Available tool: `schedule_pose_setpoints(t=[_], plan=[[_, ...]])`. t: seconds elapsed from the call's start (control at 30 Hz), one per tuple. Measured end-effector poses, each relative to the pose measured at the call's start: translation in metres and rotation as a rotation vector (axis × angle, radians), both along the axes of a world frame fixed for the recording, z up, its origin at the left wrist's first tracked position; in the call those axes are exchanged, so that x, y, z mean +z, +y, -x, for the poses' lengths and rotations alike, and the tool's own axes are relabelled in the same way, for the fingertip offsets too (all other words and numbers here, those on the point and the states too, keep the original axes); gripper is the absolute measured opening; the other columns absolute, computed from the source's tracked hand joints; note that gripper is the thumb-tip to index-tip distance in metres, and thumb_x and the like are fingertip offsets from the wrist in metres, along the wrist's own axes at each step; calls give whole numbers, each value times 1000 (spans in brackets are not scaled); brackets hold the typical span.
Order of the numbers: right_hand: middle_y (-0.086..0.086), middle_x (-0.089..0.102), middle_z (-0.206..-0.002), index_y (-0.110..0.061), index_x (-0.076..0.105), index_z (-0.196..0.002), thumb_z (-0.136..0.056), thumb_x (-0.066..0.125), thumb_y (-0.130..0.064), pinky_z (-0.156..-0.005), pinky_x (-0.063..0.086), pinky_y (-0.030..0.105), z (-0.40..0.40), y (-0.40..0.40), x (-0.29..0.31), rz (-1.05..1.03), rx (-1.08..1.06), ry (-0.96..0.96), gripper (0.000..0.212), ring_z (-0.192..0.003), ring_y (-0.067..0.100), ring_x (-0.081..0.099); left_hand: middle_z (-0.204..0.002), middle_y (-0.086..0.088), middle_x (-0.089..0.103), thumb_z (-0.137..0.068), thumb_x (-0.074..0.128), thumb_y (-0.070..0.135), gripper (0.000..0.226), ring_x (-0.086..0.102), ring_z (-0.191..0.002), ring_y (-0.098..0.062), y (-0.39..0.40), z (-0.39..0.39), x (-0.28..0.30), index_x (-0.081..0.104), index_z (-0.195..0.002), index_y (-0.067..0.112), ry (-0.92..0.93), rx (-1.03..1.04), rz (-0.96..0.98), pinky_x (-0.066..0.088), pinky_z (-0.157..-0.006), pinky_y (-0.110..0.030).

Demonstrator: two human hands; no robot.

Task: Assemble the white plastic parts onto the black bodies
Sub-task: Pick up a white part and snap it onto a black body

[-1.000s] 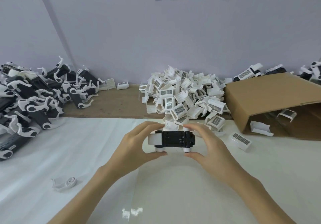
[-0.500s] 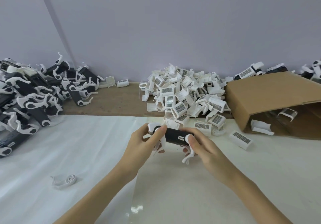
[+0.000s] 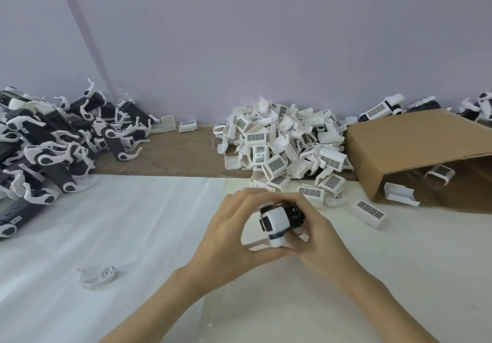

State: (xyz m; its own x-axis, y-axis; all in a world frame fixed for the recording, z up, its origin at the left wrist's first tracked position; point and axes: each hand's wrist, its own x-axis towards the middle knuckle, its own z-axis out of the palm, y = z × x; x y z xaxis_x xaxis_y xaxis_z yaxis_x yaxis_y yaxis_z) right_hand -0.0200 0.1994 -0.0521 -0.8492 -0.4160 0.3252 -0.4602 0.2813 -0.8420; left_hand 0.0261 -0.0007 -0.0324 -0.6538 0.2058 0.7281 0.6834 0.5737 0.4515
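While both hands are wrapped around one unit just above the white sheet [image 3: 133, 223], the left hand [image 3: 229, 239] cups the black body [image 3: 292, 213] from its side and the right hand [image 3: 316, 239] curls over it from the other, with a white plastic part [image 3: 274, 223] on the end facing the camera; blur hides whether that part is fully seated. Judging by the piles, much is done and much remains: a heap of assembled units [image 3: 53, 151] lies far out past the left hand, while a large heap of loose white parts [image 3: 282, 145] sits just beyond the fingertips. A tipped cardboard box [image 3: 415, 156] stands out past the right hand, its open mouth facing in. One stray white piece [image 3: 97, 276] lies near the left forearm. Bare sheet spreads leftward and toward the body, giving room to set the unit aside.
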Motion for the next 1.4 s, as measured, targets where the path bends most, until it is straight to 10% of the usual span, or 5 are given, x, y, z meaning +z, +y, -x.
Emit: schedule_pose_setpoints(t=[0.33, 0.67, 0.93, 1.13, 1.4], plan=[[-8, 72, -123, -35, 64, -128, -91, 75, -5, -97, 49, 20, 1, -1, 0, 139, 4, -90, 49, -119, 15, 66, -124, 6, 70, -115, 34, 32, 42, 65, -122, -23, -4, 1, 7, 73, -127, 19, -256, -49, -311, 48, -99, -26], [-6, 71, -101, -31, 60, -126, -96, 75, -22, -80, 64, 50, -6, -7, 5, 143, -52, -289, 34, -86, 18, 74, -108, -14, 72, -89, 71, 57, 50, 72, -78, -28, -8, 10, 2, 58, -111, 15, -853, -7, -659, 59, -84, -48], [-22, 60, -129, -50, 44, -151, -99, 49, -68, -95, 45, 12, -15, -8, 12, 26, 76, -52, 55, -119, 8, 62, -65, -14, 70, -96, 69, 53, 45, 67, -73, -32, -20, 18, -2, 72, -104, 8, -798, 167, -925, 52, -53, -22], [3, 51, -152, -18, 56, -148, -104, 57, -9, -119, 35, 39, 29, 19, 4, -449, -388, 304, 44, -145, 23, 43, -85, -29, 69, -108, 45, 44, 59, 67, -61, -33, -25, 19, 4, 80, -89, 0, -941, -74, -1212, 60, -63, -40], [0, 60, -119, -19, 69, -125, -93, 77, -17, -102, 43, 42, 39, 30, -3, -486, -442, 249, 33, -117, 27, 52, -82, -28, 70, -105, 43, 60, 75, 68, -58, -38, -25, 22, 4, 82, -80, 1, -1053, -168, -1357, 61, -57, -39]])
